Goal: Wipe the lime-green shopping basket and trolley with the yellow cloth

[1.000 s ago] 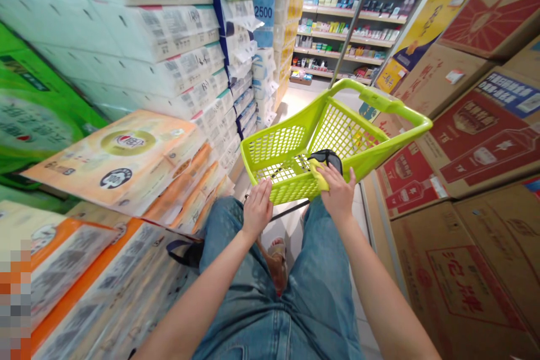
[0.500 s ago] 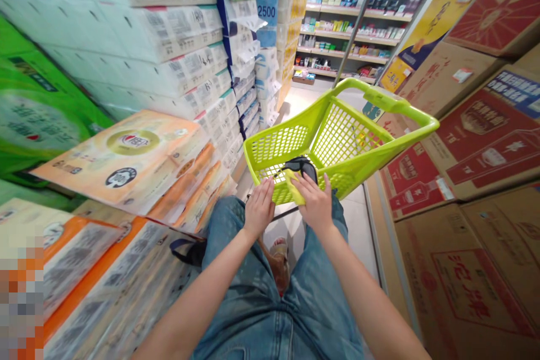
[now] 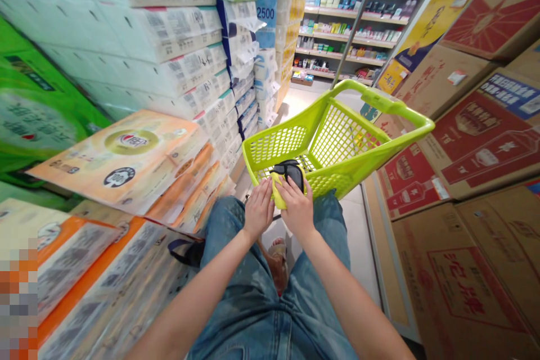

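Note:
A lime-green plastic shopping basket with lattice walls and a long handle stands tilted in front of my knees. My left hand rests at its near end, fingers bent over the rim. A yellow cloth lies under the fingers of my right hand, which presses it against the near rim beside my left hand. Touching the cloth, a black item with pale edging sits at the near inside of the basket; I cannot make out what it is.
Stacked tissue packs rise on the left, with orange packs close to my left knee. Cardboard cartons line the right side. Shelves of small boxes close off the aisle ahead. A metal pole rises behind the basket.
My right hand has slid left along the near rim with the yellow cloth, and the black item has shifted left with it. My left hand stays at the rim.

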A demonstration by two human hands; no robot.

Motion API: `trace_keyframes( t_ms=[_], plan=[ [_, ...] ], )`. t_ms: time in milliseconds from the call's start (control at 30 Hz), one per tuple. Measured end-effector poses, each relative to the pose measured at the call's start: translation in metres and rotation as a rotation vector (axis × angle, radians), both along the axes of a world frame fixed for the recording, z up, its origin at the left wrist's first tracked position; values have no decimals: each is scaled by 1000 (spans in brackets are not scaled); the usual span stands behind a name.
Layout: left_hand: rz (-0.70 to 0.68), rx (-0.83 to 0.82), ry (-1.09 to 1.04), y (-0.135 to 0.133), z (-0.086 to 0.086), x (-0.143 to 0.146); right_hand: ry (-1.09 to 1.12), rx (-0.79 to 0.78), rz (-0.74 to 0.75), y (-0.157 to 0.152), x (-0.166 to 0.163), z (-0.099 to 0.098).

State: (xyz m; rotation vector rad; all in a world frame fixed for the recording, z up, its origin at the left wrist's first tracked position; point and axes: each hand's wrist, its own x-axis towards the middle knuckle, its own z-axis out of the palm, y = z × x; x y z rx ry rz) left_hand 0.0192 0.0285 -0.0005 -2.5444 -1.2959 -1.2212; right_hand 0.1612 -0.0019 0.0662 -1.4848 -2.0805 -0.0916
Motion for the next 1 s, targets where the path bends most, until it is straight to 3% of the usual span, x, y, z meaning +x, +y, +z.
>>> trace_keyframes(
  t_ms=[100, 200, 267, 367, 500, 567, 700, 867, 1000],
  plan=[
    [-14, 8, 0, -1, -1, -2, -66, 0, 19, 1, 36, 4],
    [-30, 2, -19, -2, 0, 0, -64, 42, -103, 10, 81, 9],
    [-39, -7, -41, -3, 1, 3, -23, 80, -211, 16, 94, 10],
    [-44, -20, -92, -4, 2, 6, 1, 97, -240, 16, 73, 5],
    [-37, -18, -119, -4, 0, 6, -32, 71, -16, 5, 15, -3],
    [-36, -19, -101, -3, 0, 4, -34, 66, 40, 1, 5, -3],
    [-48, -15, -42, -2, 2, -1, -78, 62, 94, 6, 42, 3],
    [-49, -17, -52, -2, 4, -1, -36, 135, -147, 19, 107, 8],
    [-33, -14, -91, -3, 3, 3, 17, 146, -224, 23, 112, 2]
  ],
)
